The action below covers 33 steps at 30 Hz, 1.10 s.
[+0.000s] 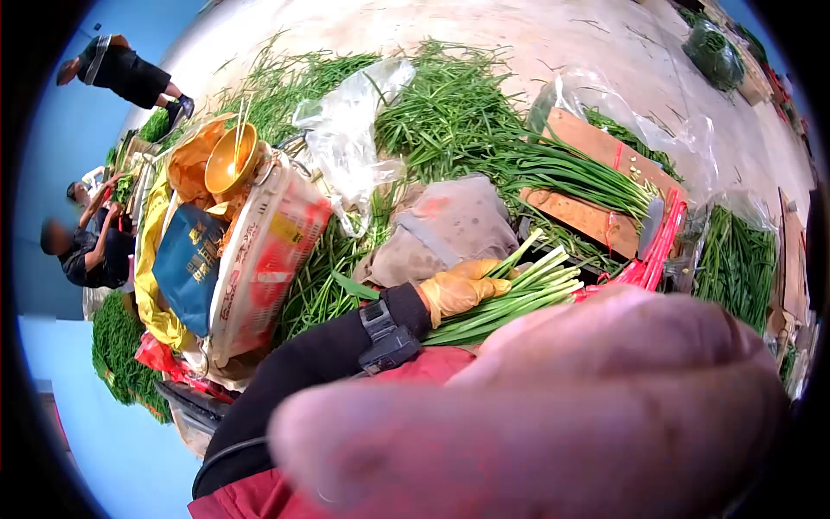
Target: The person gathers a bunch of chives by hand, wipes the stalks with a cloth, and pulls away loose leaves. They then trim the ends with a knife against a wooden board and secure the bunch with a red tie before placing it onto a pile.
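Observation:
My left hand (458, 290), in a yellow glove, is closed around a bunch of garlic chives (527, 290), with the pale stem ends pointing right. A dark sleeve and a black wrist device (386, 333) sit behind it. My right hand (536, 415), bare and blurred, is very close to the camera and covers the lower right. Its fingers reach left, apart at the tips, with nothing seen in them. Beyond the left hand lies a stained grey-brown cloth form (458, 221) with a strap. Another chive bundle (588, 177) rests on a wooden board (596, 225) beside red ties (661, 246).
A white printed crate (268, 259) at left carries a yellow bowl (232, 160) with sticks and a blue bag (190, 268). Loose chives (450, 108) and clear plastic (350, 121) cover the floor ahead. Two people (86, 251) sit far left; another person (121, 69) stands behind.

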Available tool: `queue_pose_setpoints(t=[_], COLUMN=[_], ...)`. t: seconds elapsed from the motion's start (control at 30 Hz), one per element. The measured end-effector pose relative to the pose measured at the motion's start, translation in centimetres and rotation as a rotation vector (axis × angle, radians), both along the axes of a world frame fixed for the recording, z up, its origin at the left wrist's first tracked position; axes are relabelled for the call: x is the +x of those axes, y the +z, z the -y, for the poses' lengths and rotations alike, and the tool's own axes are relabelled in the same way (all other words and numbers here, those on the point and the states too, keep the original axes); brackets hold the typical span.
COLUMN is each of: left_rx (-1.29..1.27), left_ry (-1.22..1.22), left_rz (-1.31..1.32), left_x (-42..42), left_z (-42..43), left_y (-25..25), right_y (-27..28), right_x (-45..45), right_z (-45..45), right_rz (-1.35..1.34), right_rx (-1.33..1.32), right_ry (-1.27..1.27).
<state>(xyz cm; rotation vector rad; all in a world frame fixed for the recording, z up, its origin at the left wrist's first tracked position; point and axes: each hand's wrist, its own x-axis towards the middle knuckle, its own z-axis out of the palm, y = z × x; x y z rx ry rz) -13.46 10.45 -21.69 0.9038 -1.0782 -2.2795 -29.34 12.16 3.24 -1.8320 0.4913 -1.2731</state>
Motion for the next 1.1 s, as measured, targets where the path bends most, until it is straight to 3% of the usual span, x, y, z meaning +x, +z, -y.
queue_pose_setpoints(t=[0.2,0.3,0.4,0.43,0.47,0.53,0.6,0.67,0.77,0.93,1.03,1.1], left_rx=[0.015,-0.109,0.127,-0.166,-0.031,0.100,-0.074,-0.099,0.101,0.265,0.235,0.221], left_ry=[-0.023,-0.017,-0.012,0.000,-0.012,-0.010,-0.056,-0.022,0.028,0.097,0.063,0.042], left_rz=[0.025,0.095,0.012,-0.013,0.065,-0.098,0.141,0.134,0.045,-0.087,-0.066,-0.038], left_x=[-0.3,-0.2,-0.5,-0.7,-0.5,-0.3,0.3,0.4,0.7,0.7,0.5,0.2], left_z=[0.1,0.3,0.1,0.4,0.2,-0.1,0.5,0.6,0.3,0.6,0.8,0.6], left_y=[0.3,-0.2,-0.4,-0.9,-1.2,-1.0,0.3,0.8,1.4,2.8,3.5,3.8], right_y=[0.4,0.6,0.7,0.4,0.5,0.7,0.1,-1.0,-5.8,-23.7,-26.7,-28.7], right_x=[-0.8,-1.6,-2.7,-3.1,-3.2,-3.3,-3.6,-3.9,-6.2,-14.1,-12.6,-11.2], right_z=[-1.1,-1.5,-1.2,-1.2,-1.5,-2.1,-3.7,-4.0,-3.9,-6.5,-6.0,-4.6], right_rz=[0.023,0.035,0.019,0.024,0.012,-0.002,-0.009,-0.034,-0.063,-0.409,-0.106,0.074], right_rx=[-0.079,-0.110,-0.115,-0.136,-0.127,-0.144,-0.154,-0.066,0.425,1.043,1.058,1.056], right_ry=[-0.151,-0.292,-0.407,-0.435,-0.449,-0.472,-0.521,-0.581,-0.639,-0.420,-0.146,-0.145])
